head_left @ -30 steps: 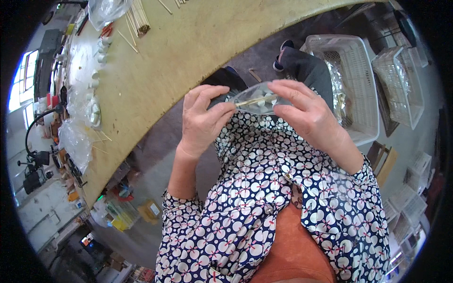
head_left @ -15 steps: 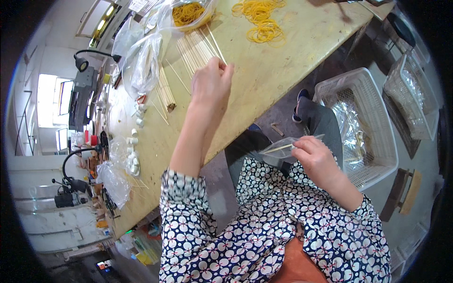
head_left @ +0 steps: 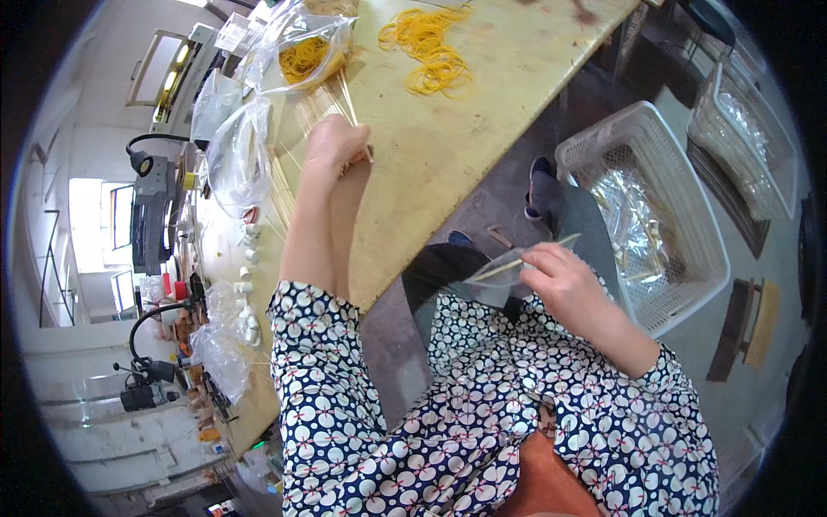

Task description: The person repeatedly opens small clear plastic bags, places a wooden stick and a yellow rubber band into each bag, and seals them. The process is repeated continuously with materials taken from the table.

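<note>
On the table, my left hand (head_left: 332, 146) is closed at the near end of a row of thin wooden sticks (head_left: 317, 105). Its thumb and fingers pinch the end of one pale stick (head_left: 349, 99); the fingertips are partly hidden. Over my lap, my right hand (head_left: 558, 280) is closed on a small clear plastic bag (head_left: 495, 274). A thin pale stick lies slantwise in or along that bag, and part of it is behind the fingers.
Yellow rubber bands (head_left: 431, 52) lie loose on the table (head_left: 422, 172); more fill a clear bag (head_left: 306, 59). White caps (head_left: 245, 274) line its left side near plastic bags (head_left: 220, 345). To the right stands a white basket (head_left: 719, 258) of clear packets, beside a stool.
My left hand has lowered onto the sticks' near ends and closed at one. My right hand keeps its hold on the bag, with little movement. The whole view has shifted slightly.
</note>
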Demonstrator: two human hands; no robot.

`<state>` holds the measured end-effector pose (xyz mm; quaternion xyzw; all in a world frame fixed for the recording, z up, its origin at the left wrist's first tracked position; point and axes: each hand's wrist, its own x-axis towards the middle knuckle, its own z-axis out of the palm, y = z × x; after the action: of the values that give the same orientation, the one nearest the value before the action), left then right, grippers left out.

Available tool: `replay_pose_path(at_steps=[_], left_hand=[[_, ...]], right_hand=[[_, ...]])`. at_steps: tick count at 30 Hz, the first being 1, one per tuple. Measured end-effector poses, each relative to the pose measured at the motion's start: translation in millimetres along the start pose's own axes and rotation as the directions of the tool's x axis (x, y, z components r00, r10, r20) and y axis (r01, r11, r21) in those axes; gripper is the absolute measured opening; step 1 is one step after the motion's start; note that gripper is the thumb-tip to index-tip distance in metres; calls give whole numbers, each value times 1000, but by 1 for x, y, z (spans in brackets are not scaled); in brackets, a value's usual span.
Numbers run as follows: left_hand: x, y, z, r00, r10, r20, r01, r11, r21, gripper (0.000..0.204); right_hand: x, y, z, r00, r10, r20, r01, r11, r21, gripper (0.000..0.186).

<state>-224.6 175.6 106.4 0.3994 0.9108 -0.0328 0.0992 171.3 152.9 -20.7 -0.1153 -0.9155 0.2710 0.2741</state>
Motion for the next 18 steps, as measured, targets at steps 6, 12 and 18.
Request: replay_pose_path(at_steps=[6,12,18], left_hand=[[-90,-55,5,934,75,-349,-294,718,-631,13],[-257,-84,30,833,-74,-549,-424,553,-718,4],[-311,-64,47,784,182,-593,-503,746,-437,16]], right_hand=[[-1,4,-5,1000,23,4,-23,1000,3,11],[-2,4,-7,999,13,39,-13,1000,-4,15],[6,-4,-5,988,-29,151,28,1000,8,13]])
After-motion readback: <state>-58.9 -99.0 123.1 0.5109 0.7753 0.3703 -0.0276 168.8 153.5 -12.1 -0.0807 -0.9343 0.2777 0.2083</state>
